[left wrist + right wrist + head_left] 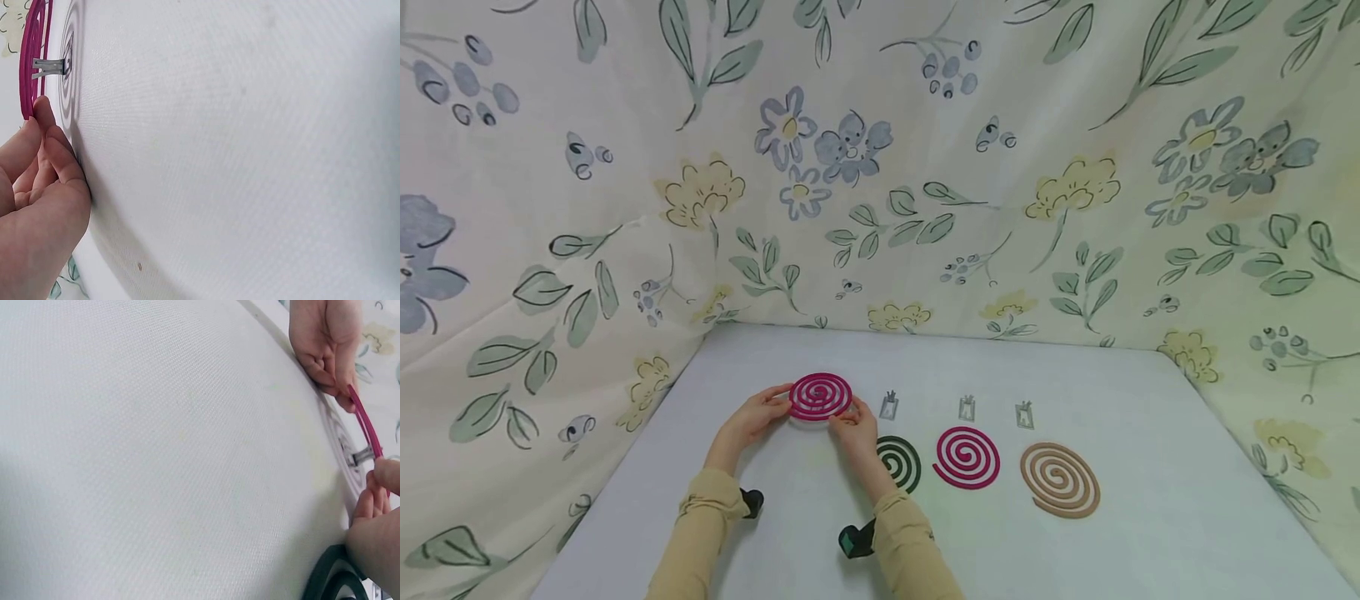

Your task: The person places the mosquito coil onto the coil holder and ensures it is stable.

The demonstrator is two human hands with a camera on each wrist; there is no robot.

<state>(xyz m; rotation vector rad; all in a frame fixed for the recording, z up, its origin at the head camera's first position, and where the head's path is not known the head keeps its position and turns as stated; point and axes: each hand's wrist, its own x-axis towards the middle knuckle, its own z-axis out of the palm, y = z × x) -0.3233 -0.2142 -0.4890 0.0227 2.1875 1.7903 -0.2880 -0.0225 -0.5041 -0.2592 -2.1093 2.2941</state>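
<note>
1. The pink coil (821,392) is left of centre in the head view, just below mid-height. It is held off the tabletop (1150,433), close to level, with its shadow rings beneath it. Being round, it has no long axis.

2. The relation that matters is coil over stand: in the left wrist view, at upper left, a metal stand (49,66) rises from the tabletop, its forked end reaching the height of the coil. Whether the prongs bear on the coil, I cannot tell.

3. The left hand (763,414) pinches the coil's left edge between thumb and fingers, so the coil lies to its right in the head view.

4. The right hand (859,433) grips the opposite edge at lower right; the coil lies to its upper left. Neither hand is nearer, as both touch the rim.

5. Right of the hands, three more small stands (967,407) form a loose row in the middle of the frame.

6. Below that row are a dark green coil (897,463), partly hidden by the right arm, then a second pink coil (967,457) and a brown coil (1057,477) farther right.

7. Flowered cloth (925,208) hangs behind, filling the upper frame.
</note>
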